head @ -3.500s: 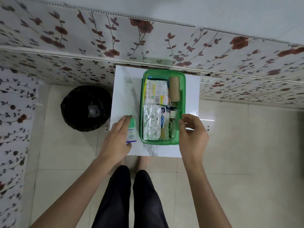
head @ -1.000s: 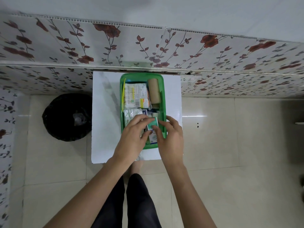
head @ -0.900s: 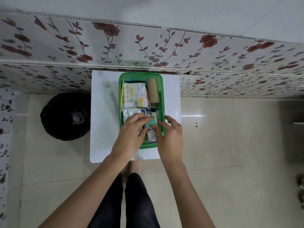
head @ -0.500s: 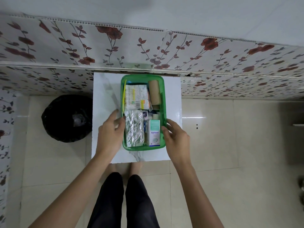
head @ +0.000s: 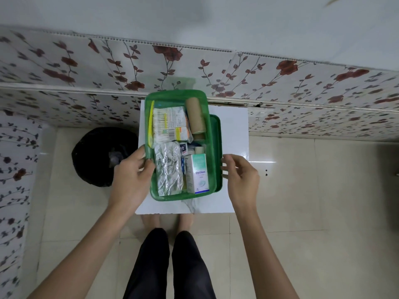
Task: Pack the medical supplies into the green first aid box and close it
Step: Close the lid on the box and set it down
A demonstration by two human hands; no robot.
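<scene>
The green first aid box (head: 172, 198) is over the white table (head: 235, 137), uncovered and full. Inside lie a foil blister pack (head: 168, 171), a white and green medicine carton (head: 199, 173), a brown bandage roll (head: 195, 117), a cotton swab pack (head: 168, 126) and a yellow strip (head: 151, 124). My left hand (head: 131, 180) grips the box's left rim, thumb over the edge. A green lid (head: 218, 145) sticks out from under the box's right side. My right hand (head: 241, 178) is beside the lid's right edge with fingers apart and holds nothing.
A black bin (head: 97, 156) stands on the tiled floor left of the table. The floral wall panel (head: 280, 87) runs just behind the table's far edge. My legs (head: 168, 266) and feet are below the table's near edge.
The box has shifted left and up in my left hand's grip, uncovering the green lid beneath its right side. My right hand has come off the box and moved right.
</scene>
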